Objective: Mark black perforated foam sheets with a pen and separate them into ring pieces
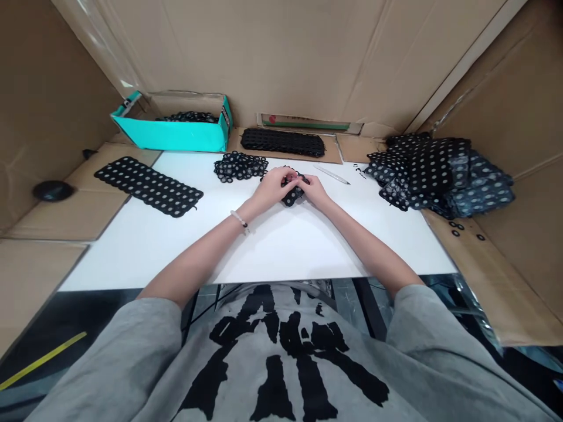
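Over the middle of the white table (281, 246), my left hand (278, 183) and my right hand (313, 189) meet with fingertips pinched together. Between them is a small black piece made of joined rings (290, 197), partly covered by the fingers. Both hands are closed on it. Just behind my left hand lies a loose pile of black rings (240, 166). A white pen-like tool (332, 174) rests to the right of my right hand, its dark tip pointing right.
A turquoise-fronted box (176, 136) at back left holds more black rings. A long black ring strip (282, 142) lies at the back, a flat ring panel (149, 185) at left, and heaped panels (440, 173) at right. Cardboard walls (299, 58) enclose the table.
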Demonstrator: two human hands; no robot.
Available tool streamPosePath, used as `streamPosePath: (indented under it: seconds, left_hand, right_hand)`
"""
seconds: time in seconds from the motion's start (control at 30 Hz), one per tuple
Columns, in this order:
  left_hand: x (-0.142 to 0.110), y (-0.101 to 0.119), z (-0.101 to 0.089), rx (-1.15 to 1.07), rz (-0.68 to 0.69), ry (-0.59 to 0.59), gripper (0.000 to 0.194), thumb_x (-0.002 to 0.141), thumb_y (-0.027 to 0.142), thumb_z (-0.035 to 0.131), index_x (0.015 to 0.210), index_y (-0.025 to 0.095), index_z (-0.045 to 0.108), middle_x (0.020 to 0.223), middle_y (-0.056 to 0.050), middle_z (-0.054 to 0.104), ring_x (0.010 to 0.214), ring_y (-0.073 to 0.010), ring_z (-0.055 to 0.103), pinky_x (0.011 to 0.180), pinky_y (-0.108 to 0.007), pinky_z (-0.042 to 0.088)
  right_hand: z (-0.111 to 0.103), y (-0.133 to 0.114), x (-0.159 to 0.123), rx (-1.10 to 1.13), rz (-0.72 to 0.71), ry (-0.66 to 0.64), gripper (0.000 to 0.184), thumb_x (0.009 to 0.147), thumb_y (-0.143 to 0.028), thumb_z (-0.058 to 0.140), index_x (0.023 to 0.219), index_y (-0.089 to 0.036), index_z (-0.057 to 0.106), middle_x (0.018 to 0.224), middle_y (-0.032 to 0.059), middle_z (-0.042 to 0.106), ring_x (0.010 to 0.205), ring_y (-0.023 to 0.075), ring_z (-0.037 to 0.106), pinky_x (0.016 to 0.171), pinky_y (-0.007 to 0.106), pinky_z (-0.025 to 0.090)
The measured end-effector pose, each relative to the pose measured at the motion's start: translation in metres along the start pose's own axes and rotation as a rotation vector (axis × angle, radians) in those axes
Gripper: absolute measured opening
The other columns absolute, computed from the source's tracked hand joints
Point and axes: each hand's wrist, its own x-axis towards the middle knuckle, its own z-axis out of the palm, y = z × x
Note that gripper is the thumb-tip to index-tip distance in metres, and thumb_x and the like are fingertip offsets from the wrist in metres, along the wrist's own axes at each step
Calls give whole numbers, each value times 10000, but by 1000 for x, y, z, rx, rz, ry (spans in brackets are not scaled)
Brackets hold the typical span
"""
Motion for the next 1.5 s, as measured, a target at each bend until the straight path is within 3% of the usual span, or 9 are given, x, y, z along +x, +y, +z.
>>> streamPosePath:
  seconds: [0.1, 0.23, 0.33, 0.53, 0.77, 0.9, 1.1, 1.27, 1.5]
  left_hand:
    - [-13, -1, 2, -105, -61, 69, 258, 866, 323, 712, 1052, 149, 755, 985, -82, 736, 837, -198, 642, 796, -320, 505]
    - [-21, -4, -5, -196, -50, 34, 288, 820, 357, 749, 1020, 153, 787, 961, -80, 753, 842, -199, 654, 796, -319, 515]
    - [-22, -6, -6, -256, -119, 57, 334, 772, 372, 778, 1017, 145, 785, 929, -80, 759, 830, -204, 661, 778, -319, 521]
    - [-23, -5, -1, -338, -178, 81, 301, 780, 416, 757, 910, 146, 775, 882, -84, 774, 769, -200, 660, 722, -313, 515]
    - [-20, -10, -3, -322, -155, 77, 327, 738, 436, 780, 888, 146, 790, 804, -70, 755, 668, -171, 584, 634, -301, 451]
    - [-19, -11, -2, -277, -175, 122, 292, 723, 408, 794, 882, 163, 791, 837, -59, 763, 694, -169, 576, 662, -306, 448]
    - [-16, -12, 3, -376, -274, 143, 278, 709, 374, 801, 883, 157, 800, 900, -83, 789, 735, -188, 638, 698, -318, 500]
    - [-17, -10, 4, -364, -325, 133, 204, 731, 312, 787, 862, 158, 814, 907, -94, 801, 829, -238, 709, 794, -359, 553]
    - [-15, -14, 4, -440, -359, 136, 194, 751, 322, 777, 855, 162, 811, 927, -97, 808, 906, -266, 734, 868, -386, 566]
  right_hand:
    - [0, -4, -11, 111, 32, -48, 435, 706, -603, 732, 713, -177, 645, 662, -5, 605, 704, 151, 527, 652, 271, 405]
    - [2, -9, -22, 191, 72, -150, 385, 632, -533, 819, 733, -179, 707, 710, 11, 682, 714, 162, 582, 674, 275, 463]
    - [4, -9, -22, 218, 79, -178, 381, 601, -515, 856, 733, -183, 723, 729, 9, 706, 694, 155, 587, 676, 277, 483]
    - [4, -7, -18, 138, 39, -156, 412, 652, -559, 834, 653, -174, 688, 573, -5, 625, 578, 129, 517, 589, 265, 437]
    - [3, -12, -19, 127, 46, -147, 419, 690, -573, 811, 690, -177, 673, 578, -13, 608, 584, 128, 512, 577, 258, 438]
    - [2, -10, -19, 132, 47, -142, 426, 704, -574, 803, 698, -173, 659, 609, -6, 621, 598, 127, 514, 588, 260, 440]
    - [2, -8, -21, 196, -2, -157, 471, 588, -553, 880, 677, -181, 604, 627, -36, 607, 618, 101, 504, 608, 239, 406]
    - [4, -9, -22, 223, 55, -137, 486, 492, -493, 922, 689, -179, 608, 693, -21, 663, 651, 114, 548, 652, 259, 442]
    - [0, -10, -23, 217, 62, -158, 429, 577, -449, 894, 850, -164, 725, 750, -11, 704, 699, 137, 587, 666, 263, 442]
